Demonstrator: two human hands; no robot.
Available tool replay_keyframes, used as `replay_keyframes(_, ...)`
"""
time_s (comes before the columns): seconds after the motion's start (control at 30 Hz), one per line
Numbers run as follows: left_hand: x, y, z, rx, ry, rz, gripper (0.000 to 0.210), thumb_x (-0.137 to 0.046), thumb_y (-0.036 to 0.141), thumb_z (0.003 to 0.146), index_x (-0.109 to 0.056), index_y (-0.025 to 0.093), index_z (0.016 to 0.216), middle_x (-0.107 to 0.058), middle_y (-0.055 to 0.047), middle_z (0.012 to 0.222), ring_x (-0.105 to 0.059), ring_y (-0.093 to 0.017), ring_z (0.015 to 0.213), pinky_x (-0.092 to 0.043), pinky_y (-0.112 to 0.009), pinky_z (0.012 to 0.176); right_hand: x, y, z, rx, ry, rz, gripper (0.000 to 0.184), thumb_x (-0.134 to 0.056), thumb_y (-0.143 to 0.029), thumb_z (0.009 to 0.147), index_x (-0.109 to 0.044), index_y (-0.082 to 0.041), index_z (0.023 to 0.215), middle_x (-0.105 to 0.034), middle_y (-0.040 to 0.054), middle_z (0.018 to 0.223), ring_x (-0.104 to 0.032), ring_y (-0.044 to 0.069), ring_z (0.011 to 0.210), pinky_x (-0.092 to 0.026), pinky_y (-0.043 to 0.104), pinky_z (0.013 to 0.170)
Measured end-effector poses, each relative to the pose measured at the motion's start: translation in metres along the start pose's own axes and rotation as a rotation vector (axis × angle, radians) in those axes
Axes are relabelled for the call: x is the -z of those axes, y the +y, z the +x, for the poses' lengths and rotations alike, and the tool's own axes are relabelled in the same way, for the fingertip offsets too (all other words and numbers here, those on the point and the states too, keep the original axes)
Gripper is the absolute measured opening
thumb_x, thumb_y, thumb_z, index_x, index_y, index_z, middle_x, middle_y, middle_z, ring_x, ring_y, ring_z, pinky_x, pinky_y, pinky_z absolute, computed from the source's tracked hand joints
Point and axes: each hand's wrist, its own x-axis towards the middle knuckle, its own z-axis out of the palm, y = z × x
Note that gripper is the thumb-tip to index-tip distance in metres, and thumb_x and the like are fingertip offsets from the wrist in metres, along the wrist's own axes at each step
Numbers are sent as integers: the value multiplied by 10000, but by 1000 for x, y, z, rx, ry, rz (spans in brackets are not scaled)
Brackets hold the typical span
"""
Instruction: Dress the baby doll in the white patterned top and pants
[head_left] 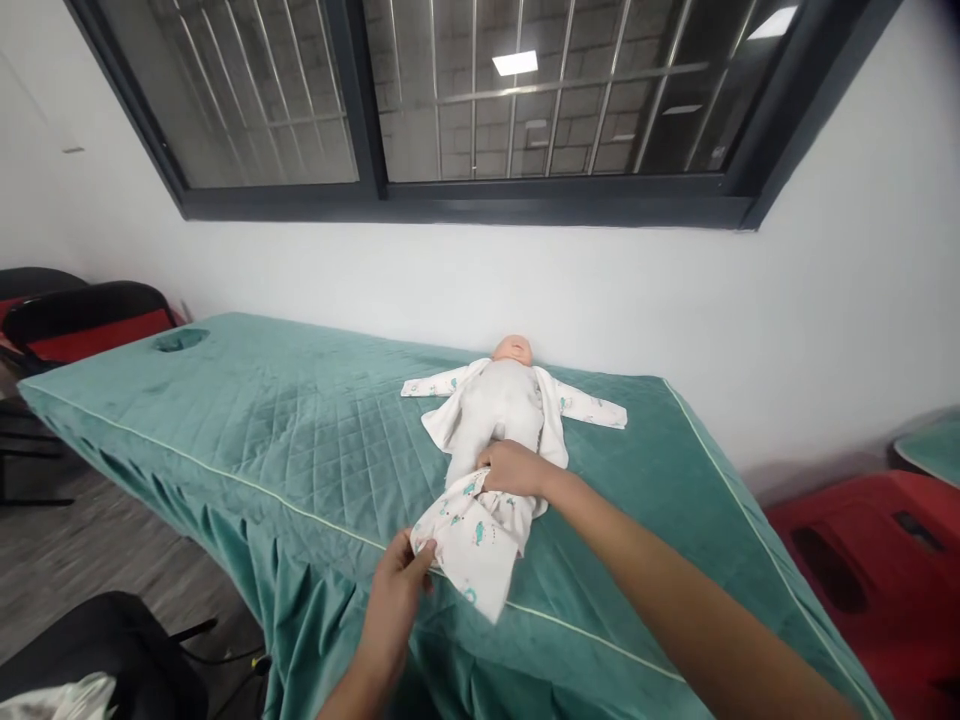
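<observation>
A baby doll (499, 395) lies on its back on the green bed, its head toward the wall. It wears an open white baby jacket (592, 406) with sleeves spread wide. White baby trousers (476, 545) with a green print lie bunched around the doll's lower legs, hanging toward the bed's front edge. My left hand (401, 580) pinches the trousers' left edge between thumb and fingers. Closed at the upper part of the trousers, my right hand (514, 468) grips the cloth beside the doll's legs; its fingertips are partly hidden.
The bed's green quilted cover (300, 400) has a face hole (181, 340) at the far left. Behind it are a white wall and a barred window (540, 120). Red-and-black chairs (97, 320) stand left, a black seat (105, 650) front left, a red plastic chair (862, 570) right.
</observation>
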Motion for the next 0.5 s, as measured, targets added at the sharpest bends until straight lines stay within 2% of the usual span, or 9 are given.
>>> replay_keyframes(0.07, -3, 6, 5, -59, 49, 131, 249, -665, 374, 726, -598, 142, 788, -569, 22, 635, -454, -82, 532, -365, -199, 492, -1, 1, 1, 10, -6, -4, 145, -620, -253, 685, -698, -130, 688, -706, 70, 783, -536, 143, 680, -301, 250, 603)
replay_keyframes(0.17, -10, 11, 6, -57, 55, 180, 241, -610, 367, 727, -592, 148, 826, -553, 24, 644, -451, -97, 535, -364, -210, 467, -1, 4, 0, 16, -8, 28, 159, -617, -269, 703, -708, -147, 751, -714, 56, 848, -563, 148, 727, -323, 241, 625)
replay_keyframes(0.37, -14, 18, 4, -21, -128, 118, 301, -601, 409, 760, -593, 159, 926, -603, 9, 723, -523, -121, 621, -435, -233, 571, 2, 7, -7, 40, -11, 174, 196, -605, -266, 723, -709, -169, 858, -713, 9, 922, -611, 159, 839, -394, 220, 703)
replay_keyframes(0.43, -13, 17, 11, -95, -142, 160, 292, -585, 417, 786, -589, 164, 932, -627, -3, 775, -559, -140, 696, -459, -251, 639, 2, 9, -9, 40, -14, 222, 211, -614, -288, 729, -706, -171, 878, -710, -2, 917, -613, 162, 838, -402, 223, 702)
replay_keyframes(0.5, -11, 15, 25, -217, -104, 241, 278, -565, 406, 811, -595, 167, 950, -659, -26, 875, -585, -159, 793, -470, -266, 720, -1, 11, -10, 14, 6, 269, 209, -642, -316, 720, -696, -166, 856, -702, -8, 882, -606, 165, 811, -396, 229, 678)
